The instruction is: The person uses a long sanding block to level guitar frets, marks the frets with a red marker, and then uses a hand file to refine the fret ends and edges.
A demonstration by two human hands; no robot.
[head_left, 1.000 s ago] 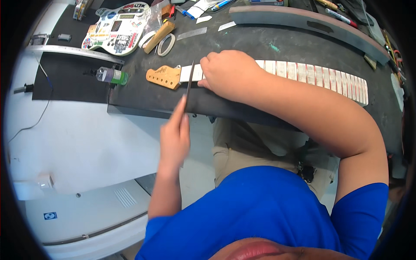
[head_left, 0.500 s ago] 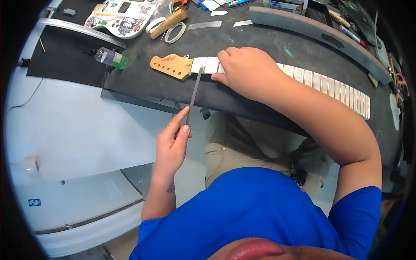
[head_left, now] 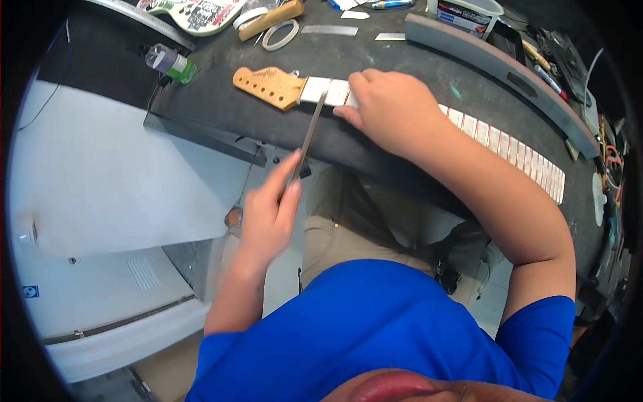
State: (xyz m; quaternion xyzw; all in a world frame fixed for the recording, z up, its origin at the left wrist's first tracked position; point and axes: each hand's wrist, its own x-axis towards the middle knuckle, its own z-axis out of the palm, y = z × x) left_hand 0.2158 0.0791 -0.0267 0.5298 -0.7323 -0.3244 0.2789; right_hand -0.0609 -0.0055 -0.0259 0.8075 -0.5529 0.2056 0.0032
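In my left hand (head_left: 271, 218), a long thin metal file (head_left: 309, 134) is gripped, its far end over the white taped fretboard near the nut end. My right hand (head_left: 395, 110) is curled over the guitar neck (head_left: 502, 141), holding it against the dark bench just right of that file end. The neck's pale wooden headstock (head_left: 264, 87) points left. Its fretboard has white strips between reddish fret lines and is partly hidden under my right forearm.
A long grey bar (head_left: 495, 67) lies behind the neck. A green-labelled bottle (head_left: 175, 65), tape roll (head_left: 280, 33), wooden block (head_left: 268, 20), metal rule (head_left: 329, 30) and stickered guitar body (head_left: 201, 13) share the bench (head_left: 221, 141). Various tools crowd the right edge.
My left hand and the file have shifted along their stroke across the fretboard. My right hand stays on the neck. The whole view has tilted, shifting the bench within it.
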